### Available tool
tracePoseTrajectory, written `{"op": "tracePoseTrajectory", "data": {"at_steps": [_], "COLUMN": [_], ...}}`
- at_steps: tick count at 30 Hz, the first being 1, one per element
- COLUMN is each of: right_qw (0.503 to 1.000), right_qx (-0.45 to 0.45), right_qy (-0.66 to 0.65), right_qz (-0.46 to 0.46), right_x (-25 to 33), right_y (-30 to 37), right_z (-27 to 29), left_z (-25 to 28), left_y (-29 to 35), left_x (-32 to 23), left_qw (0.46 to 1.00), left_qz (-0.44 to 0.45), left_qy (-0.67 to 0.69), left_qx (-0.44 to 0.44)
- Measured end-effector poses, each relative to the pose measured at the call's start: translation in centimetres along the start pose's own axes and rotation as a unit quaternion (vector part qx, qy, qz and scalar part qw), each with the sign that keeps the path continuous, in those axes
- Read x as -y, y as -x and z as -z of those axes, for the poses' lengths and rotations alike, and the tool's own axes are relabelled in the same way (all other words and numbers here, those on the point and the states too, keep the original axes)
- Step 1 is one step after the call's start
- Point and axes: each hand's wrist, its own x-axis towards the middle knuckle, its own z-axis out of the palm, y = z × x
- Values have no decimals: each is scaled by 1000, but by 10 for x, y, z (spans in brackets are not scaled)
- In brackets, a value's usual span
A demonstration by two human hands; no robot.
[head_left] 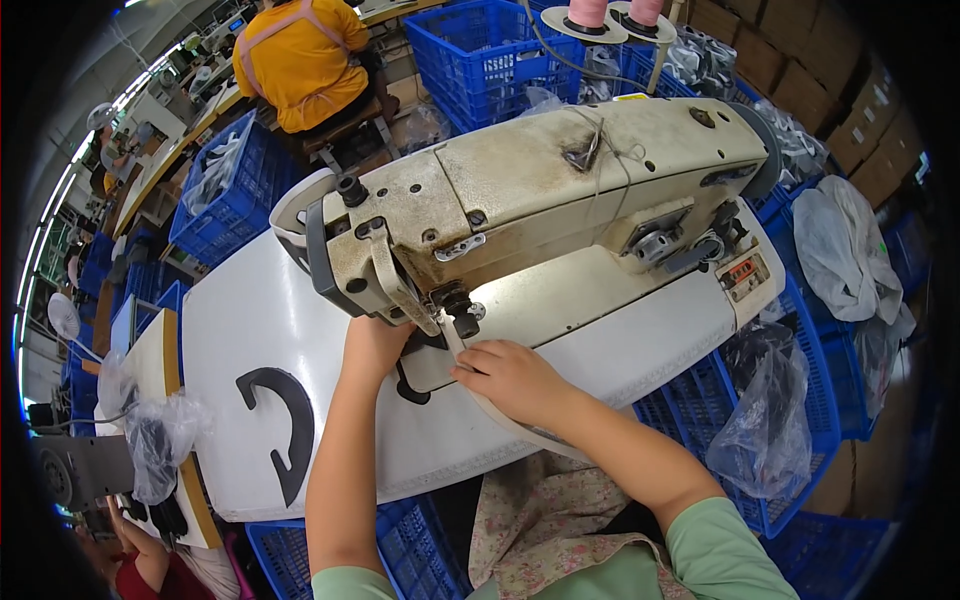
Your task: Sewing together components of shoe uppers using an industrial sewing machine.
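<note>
At the needle end of the industrial sewing machine (590,160), white tabletop (230,330): pale narrow strip (454,341), trailing toward the near edge. Right hand (515,383) pinches it, thumb against fingers. Left hand (375,345) beside the needle area; fingertips hidden, grip cannot be told. Black curved piece (300,420) lies flat toward near-left corner.

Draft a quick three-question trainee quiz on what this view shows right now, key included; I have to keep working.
1. True or false: the black curved piece lies left of the left forearm.
2. What does the right hand touch? a) a blue crate b) the pale strip c) the floral apron
3. How many pink thread spools show beyond the sewing machine?

Key: 1 true; 2 b; 3 two.
</note>
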Motion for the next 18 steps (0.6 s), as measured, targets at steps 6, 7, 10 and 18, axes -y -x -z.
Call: {"op": "tracePoseTrajectory", "data": {"at_steps": [6,7,10,18], "right_qw": [1000,1000,1000,999], "right_qx": [-9,-9,-13,-35], "right_qy": [-12,-11,-17,-32], "right_qz": [8,8,13,23], "right_x": [0,-1,-1,-5], "right_y": [0,0,0,1], "right_z": [0,1,0,-3], "left_z": [-5,-5,-4,-6], "left_y": [-9,-10,-14,-26], "left_x": [13,13,15,26], "left_qw": [986,986,986,983], "left_qz": [-144,-141,-140,-148], "left_qy": [-31,-34,-50,-80], "left_qx": [-77,-76,-80,-75]}}
